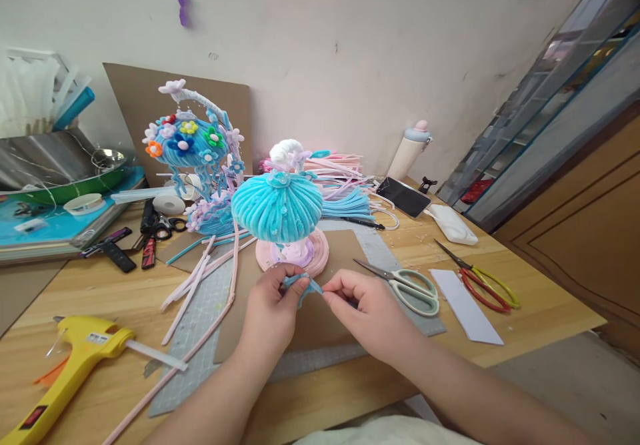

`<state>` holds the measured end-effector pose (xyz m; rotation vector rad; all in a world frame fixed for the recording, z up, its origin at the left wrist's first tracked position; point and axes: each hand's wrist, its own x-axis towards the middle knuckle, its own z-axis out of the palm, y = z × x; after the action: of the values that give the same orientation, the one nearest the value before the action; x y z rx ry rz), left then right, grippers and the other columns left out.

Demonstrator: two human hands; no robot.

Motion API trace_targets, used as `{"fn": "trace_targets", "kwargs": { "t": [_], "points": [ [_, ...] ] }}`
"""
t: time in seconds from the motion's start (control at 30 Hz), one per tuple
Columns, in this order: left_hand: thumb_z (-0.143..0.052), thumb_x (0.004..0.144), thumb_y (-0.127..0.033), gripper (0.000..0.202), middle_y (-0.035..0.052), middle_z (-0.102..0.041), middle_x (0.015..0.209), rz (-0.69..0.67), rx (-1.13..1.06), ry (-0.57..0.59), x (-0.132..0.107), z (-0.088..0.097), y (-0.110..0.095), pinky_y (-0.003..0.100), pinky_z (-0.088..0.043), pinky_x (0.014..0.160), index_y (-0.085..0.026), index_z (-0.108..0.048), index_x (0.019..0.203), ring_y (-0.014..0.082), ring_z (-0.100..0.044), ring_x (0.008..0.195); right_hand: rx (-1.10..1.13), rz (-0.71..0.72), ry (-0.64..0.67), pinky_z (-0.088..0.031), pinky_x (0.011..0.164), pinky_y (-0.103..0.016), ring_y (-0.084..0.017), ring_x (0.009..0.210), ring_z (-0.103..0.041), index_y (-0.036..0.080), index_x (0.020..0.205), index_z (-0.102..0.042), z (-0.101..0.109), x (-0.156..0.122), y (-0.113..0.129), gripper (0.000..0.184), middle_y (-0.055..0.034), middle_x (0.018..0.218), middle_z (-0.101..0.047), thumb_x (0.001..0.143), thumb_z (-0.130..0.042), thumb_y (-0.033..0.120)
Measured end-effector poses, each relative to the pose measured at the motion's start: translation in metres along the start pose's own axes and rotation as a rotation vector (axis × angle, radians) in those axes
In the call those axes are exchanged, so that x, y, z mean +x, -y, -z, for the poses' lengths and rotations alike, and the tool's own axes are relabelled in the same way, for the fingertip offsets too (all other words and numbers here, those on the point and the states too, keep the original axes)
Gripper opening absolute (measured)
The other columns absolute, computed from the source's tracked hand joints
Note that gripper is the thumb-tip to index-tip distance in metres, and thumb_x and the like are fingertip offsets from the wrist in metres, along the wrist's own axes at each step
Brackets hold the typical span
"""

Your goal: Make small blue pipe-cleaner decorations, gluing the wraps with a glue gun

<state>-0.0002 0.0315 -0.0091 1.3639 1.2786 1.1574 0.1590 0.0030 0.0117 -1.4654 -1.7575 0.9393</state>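
Observation:
My left hand (270, 308) pinches a small light-blue pipe cleaner piece (313, 286), bent into a shape partly hidden by the fingers. The fingertips of my right hand (367, 308) are closed on its right end. Just beyond my hands stands a turquoise ribbed dome lamp (277, 206) made of pipe cleaners, with a white fluffy top (287, 153) and a round pink and lilac base (320, 255). Brown cardboard (240, 325) lies below, over a grey cutting mat (180, 378).
A yellow glue gun (83, 348) lies at left, near a long pink pipe cleaner (193, 351). Pale-handled scissors (415, 291), red-and-yellow scissors (487, 288) and white card (465, 305) are at right. Behind stand a flowered blue lamp (195, 141), pipe cleaner bundles (350, 205) and a phone (404, 197).

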Motion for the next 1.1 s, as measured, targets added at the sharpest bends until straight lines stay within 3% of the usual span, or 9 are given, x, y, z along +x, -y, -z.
{"fn": "trace_targets", "kwargs": {
  "t": [0.27,0.47,0.73,0.87,1.1],
  "points": [
    [-0.069,0.07,-0.038,0.024,-0.0054,-0.054,0.051,0.128,-0.16,-0.047,0.0,-0.002,0.001,0.019,-0.033,0.045,-0.017,-0.061,0.079,0.0091,-0.045,0.045,0.253,-0.038,-0.027,-0.029,0.048,-0.02,-0.009,0.051,-0.037,0.017,0.078,-0.056,-0.015,0.004,-0.003,0.011,0.0047,0.06,-0.047,0.082,-0.055,0.027],
    [-0.075,0.064,-0.037,0.027,-0.0061,-0.054,0.05,0.215,-0.42,-0.04,0.004,-0.003,0.006,0.019,-0.033,0.042,-0.016,-0.062,0.075,0.0068,-0.043,0.042,0.349,-0.063,0.012,-0.03,0.047,-0.02,-0.009,0.049,-0.04,0.017,0.078,-0.055,-0.021,0.008,-0.006,0.011,0.005,0.058,-0.048,0.08,-0.056,0.028],
    [-0.074,0.067,-0.033,0.025,-0.0028,-0.05,0.051,0.344,-0.671,0.283,0.003,0.002,0.0,0.017,-0.026,0.04,-0.013,-0.059,0.062,0.0062,-0.038,0.045,0.397,-0.077,0.19,-0.035,0.049,-0.02,-0.008,0.049,-0.045,0.016,0.073,-0.055,-0.012,0.013,-0.005,0.015,0.0041,0.054,-0.051,0.08,-0.057,0.029],
    [-0.075,0.066,-0.032,0.027,-0.0048,-0.044,0.049,0.394,-0.66,0.373,0.001,0.005,-0.003,0.017,-0.017,0.04,-0.013,-0.056,0.06,0.0046,-0.031,0.043,0.309,-0.12,0.323,-0.028,0.044,-0.019,-0.007,0.046,-0.036,0.016,0.066,-0.054,-0.001,0.014,-0.003,0.025,0.0052,0.052,-0.047,0.08,-0.06,0.036],
    [-0.076,0.064,-0.039,0.03,-0.0064,-0.051,0.047,0.268,-0.502,0.159,0.002,-0.001,0.001,0.017,-0.023,0.04,-0.016,-0.057,0.071,0.0053,-0.039,0.041,0.315,-0.045,0.308,-0.02,0.045,-0.021,-0.007,0.051,-0.026,0.015,0.071,-0.058,-0.003,0.007,0.0,0.024,0.0066,0.057,-0.033,0.085,-0.054,0.034]
  ]
}}
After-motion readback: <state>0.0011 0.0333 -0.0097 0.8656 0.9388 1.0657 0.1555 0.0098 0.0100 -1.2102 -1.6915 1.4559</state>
